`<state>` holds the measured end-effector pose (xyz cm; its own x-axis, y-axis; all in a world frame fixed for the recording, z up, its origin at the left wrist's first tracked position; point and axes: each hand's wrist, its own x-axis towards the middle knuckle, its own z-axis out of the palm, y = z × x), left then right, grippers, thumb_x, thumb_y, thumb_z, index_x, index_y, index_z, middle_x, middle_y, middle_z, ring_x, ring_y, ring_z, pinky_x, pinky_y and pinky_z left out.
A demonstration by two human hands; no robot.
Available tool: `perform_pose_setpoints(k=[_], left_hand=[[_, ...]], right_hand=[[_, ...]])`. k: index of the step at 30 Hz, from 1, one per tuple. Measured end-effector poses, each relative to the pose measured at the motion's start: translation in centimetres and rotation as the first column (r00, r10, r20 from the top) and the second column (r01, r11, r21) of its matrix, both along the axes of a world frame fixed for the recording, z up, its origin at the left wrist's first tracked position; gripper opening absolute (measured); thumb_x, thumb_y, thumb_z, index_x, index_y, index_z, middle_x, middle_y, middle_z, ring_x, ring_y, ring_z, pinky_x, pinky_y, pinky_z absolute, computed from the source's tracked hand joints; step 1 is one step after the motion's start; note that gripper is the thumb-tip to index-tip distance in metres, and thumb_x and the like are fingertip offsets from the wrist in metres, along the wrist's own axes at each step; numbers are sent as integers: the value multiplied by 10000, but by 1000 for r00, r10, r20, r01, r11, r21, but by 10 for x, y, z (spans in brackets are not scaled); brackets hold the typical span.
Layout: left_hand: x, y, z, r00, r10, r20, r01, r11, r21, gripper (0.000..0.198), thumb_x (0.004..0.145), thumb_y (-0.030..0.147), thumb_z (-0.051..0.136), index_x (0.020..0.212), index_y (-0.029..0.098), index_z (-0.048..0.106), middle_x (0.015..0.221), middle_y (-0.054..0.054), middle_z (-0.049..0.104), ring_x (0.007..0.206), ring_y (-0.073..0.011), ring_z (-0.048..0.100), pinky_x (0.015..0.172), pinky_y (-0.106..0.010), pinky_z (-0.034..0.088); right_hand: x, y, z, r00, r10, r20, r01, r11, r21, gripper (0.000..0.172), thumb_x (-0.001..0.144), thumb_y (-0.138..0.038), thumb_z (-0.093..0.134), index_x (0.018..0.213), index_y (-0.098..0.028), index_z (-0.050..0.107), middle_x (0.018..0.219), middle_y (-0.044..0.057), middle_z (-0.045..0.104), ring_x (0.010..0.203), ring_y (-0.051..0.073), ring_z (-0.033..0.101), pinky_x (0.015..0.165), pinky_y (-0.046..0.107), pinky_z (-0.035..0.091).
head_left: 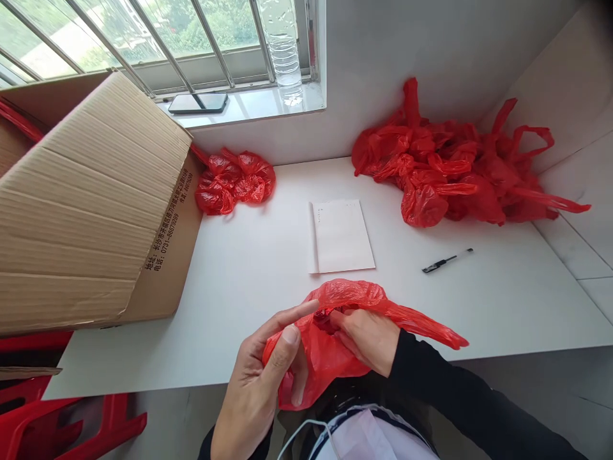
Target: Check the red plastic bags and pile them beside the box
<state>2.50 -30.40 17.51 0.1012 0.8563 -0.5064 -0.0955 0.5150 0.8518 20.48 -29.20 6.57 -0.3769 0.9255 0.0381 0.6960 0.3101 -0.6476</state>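
Observation:
A red plastic bag (335,345) hangs crumpled between both hands at the near edge of the white table (249,281). My left hand (261,383) grips its lower left side, thumb pressed on the plastic and forefinger stretched toward the bag's top. My right hand (366,338) pinches the bag's upper part, fingers curled into the folds. One of the bag's handles (426,326) trails to the right over my black sleeve.
A large cardboard box (90,204) lies on its side at the left. Tied red bags (234,179) sit beside it; a heap of loose red bags (460,166) fills the far right corner. A notepad (341,235) and pen (446,260) lie mid-table. Phone (198,102) and bottle (283,45) on the sill.

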Motion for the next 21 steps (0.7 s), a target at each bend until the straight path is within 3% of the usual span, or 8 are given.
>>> perform_pose_setpoints(k=[2, 5, 7, 10, 13, 17, 21], left_hand=[[-1, -1, 3, 996, -29, -83, 29, 1000, 3, 556, 895, 552, 630, 1309, 181, 632, 443, 74, 448, 441, -64, 339, 507, -187, 342], [-5, -2, 9, 971, -15, -238, 20, 1000, 16, 609, 826, 517, 726, 1357, 261, 572, 586, 56, 554, 520, -83, 429, 535, -180, 417], [-9, -2, 9, 931, 4, -364, 29, 996, 84, 487, 830, 501, 724, 1242, 255, 646, 658, 32, 603, 574, -105, 498, 538, -181, 453], [-15, -2, 5, 885, 22, -465, 75, 979, 189, 328, 907, 509, 624, 991, 211, 732, 598, 27, 567, 548, -106, 508, 511, -178, 442], [-16, -3, -1, 912, -26, -409, 117, 973, 197, 357, 941, 516, 567, 1000, 208, 738, 521, 49, 485, 485, -94, 461, 515, -191, 433], [-9, -1, -5, 952, -88, -293, 150, 970, 193, 360, 941, 513, 569, 1058, 216, 736, 495, 70, 359, 456, -82, 330, 460, -199, 325], [-7, 2, -6, 959, -83, -271, 141, 970, 200, 383, 949, 528, 549, 1066, 220, 744, 503, 57, 374, 477, -95, 367, 486, -218, 338]], right_hand=[[5, -1, 6, 996, 76, 35, -75, 996, -54, 274, 800, -91, 601, 1016, -244, 673, 832, 18, 706, 720, 215, 676, 627, 303, 450], [11, -3, 21, 991, 119, 56, -108, 981, -164, 199, 876, -146, 552, 1019, -238, 654, 847, 29, 691, 713, 214, 657, 602, 312, 405], [13, -3, 30, 991, 123, 43, -111, 968, -223, 133, 905, -168, 535, 964, -230, 638, 874, 28, 681, 728, 206, 650, 600, 306, 393], [9, 0, 35, 994, 112, -17, -112, 964, -239, 99, 914, -175, 548, 942, -228, 627, 959, 22, 681, 831, 198, 653, 677, 296, 436], [-1, 7, 30, 992, 92, -90, -112, 963, -245, 160, 995, -238, 467, 966, -230, 624, 929, 0, 692, 817, 162, 651, 720, 275, 470], [-13, 15, 18, 994, 42, -103, -65, 971, -230, 259, 1030, -270, 396, 974, -204, 641, 933, 30, 700, 870, 195, 656, 837, 337, 482], [-15, 14, 15, 998, 7, -61, -22, 971, -238, 230, 1010, -289, 440, 988, -198, 650, 935, 46, 700, 884, 227, 657, 855, 380, 478]])
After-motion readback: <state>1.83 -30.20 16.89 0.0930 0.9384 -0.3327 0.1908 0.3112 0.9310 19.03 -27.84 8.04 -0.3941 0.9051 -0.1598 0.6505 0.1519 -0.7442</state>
